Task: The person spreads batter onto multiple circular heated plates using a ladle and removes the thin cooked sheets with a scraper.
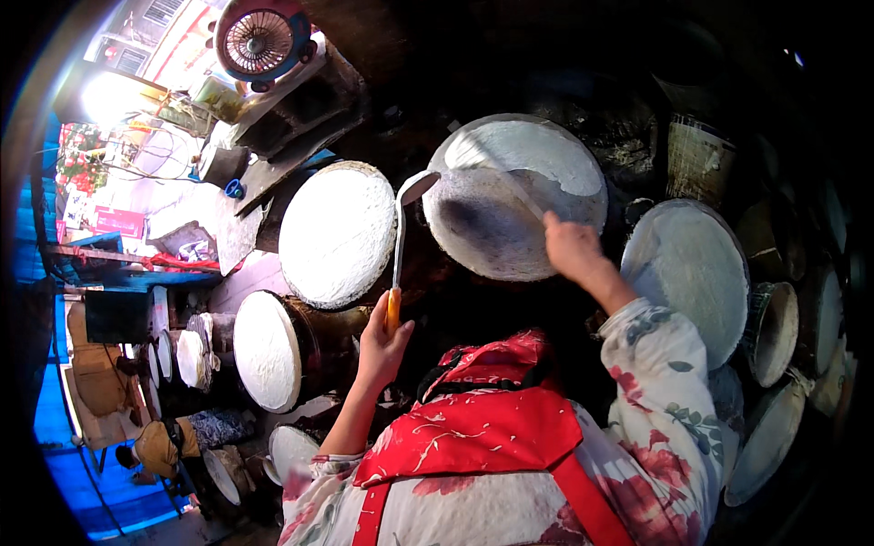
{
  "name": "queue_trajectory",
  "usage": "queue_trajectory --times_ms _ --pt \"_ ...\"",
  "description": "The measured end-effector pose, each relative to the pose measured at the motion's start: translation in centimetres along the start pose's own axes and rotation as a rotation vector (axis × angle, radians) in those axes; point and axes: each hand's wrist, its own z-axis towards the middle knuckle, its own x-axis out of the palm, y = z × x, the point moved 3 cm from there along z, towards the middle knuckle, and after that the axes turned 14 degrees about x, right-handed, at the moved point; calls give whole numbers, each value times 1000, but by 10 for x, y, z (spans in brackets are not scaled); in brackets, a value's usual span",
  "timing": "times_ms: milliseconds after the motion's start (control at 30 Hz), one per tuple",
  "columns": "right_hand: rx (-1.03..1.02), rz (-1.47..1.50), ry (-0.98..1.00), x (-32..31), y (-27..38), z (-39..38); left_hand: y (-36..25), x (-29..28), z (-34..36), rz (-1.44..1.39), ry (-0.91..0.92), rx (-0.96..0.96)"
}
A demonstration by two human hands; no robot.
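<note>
Partly covered ladle [399, 246]: left grip [384, 342] | blurred tool [525, 195]: right grip [575, 250]

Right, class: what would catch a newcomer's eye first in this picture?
Probably the large round disc at the upper middle, white across its upper part and grey below. To its left, the left grip holds an orange-handled ladle. The bright red apron stands out at the lower middle.

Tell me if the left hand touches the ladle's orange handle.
Touching: the head view shows the left hand gripping the orange handle between thumb and fingers.
</note>
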Motion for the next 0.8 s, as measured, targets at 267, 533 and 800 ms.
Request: queue_trajectory --times_ms 267,533,800 --pt "-311 -111 -38 -10 -13 20 -22 0 -3 -199 -115 -241" --pt "-236 38 -151 -21 -44 61 -23 -8 -18 -282 -169 -305" --pt "-451 38 81 -21 -32 -25 -14 -16 -4 -243 -116 -277"
